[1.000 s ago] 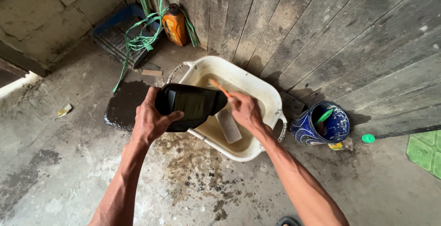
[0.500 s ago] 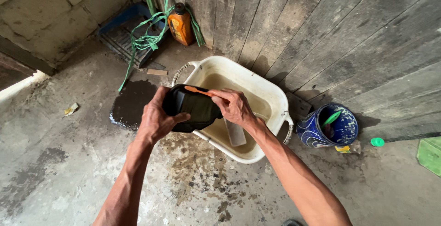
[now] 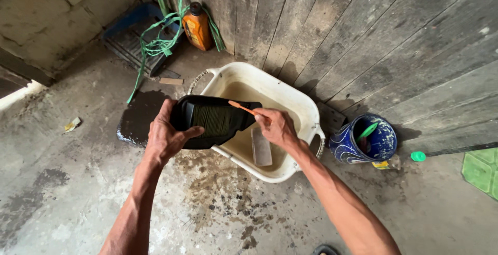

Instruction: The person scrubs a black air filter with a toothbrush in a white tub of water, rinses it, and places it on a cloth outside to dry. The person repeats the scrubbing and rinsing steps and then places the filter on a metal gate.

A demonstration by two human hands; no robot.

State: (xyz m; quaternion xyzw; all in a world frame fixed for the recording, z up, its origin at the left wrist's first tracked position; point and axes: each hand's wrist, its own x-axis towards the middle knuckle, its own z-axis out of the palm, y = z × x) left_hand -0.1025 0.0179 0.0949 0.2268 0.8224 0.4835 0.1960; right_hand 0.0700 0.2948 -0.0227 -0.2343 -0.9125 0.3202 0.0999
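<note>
Gripping the black tray (image 3: pixel 210 122) over the white basin (image 3: pixel 290 99), the left hand (image 3: pixel 166 138) is curling fingers around its near edge, long axis running left-right; the right hand (image 3: pixel 275 128) is pinching an orange toothbrush (image 3: pixel 241 108), pointing left.

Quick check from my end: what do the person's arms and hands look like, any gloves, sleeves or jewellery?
Both are bare. The left hand and right hand wear no gloves, and no rings or watch show. Both forearms are uncovered up to the bottom edge of the picture, with no sleeve in view. The arms look lean and sinewy.
</note>
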